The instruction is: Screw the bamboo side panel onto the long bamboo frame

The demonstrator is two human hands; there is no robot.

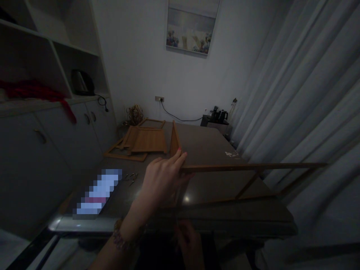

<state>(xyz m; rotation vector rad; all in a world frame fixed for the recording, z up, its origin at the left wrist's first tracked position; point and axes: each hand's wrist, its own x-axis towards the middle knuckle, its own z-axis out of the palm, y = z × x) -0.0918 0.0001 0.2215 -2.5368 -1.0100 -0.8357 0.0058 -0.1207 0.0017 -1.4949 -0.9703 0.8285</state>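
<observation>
My left hand (162, 175) is closed around the corner where a long wooden frame (225, 167) meets an upright wooden panel (174, 139). The frame stands on its edge and stretches to the right along the table's near side. Below that corner, my right hand (189, 238) is in shadow with its fingers pinched together. A thin, pale sliver rises from its fingertips, too dark to name. Several small metal screws (132, 178) lie on the table left of my left hand.
On the dark table (202, 140), a slatted wooden panel (149, 139) lies over other wooden frames (115, 153). A pixelated bright rectangle (99, 193) is at the near left. White cabinets (64, 131) flank the left side; a curtain (295, 93) hangs at right.
</observation>
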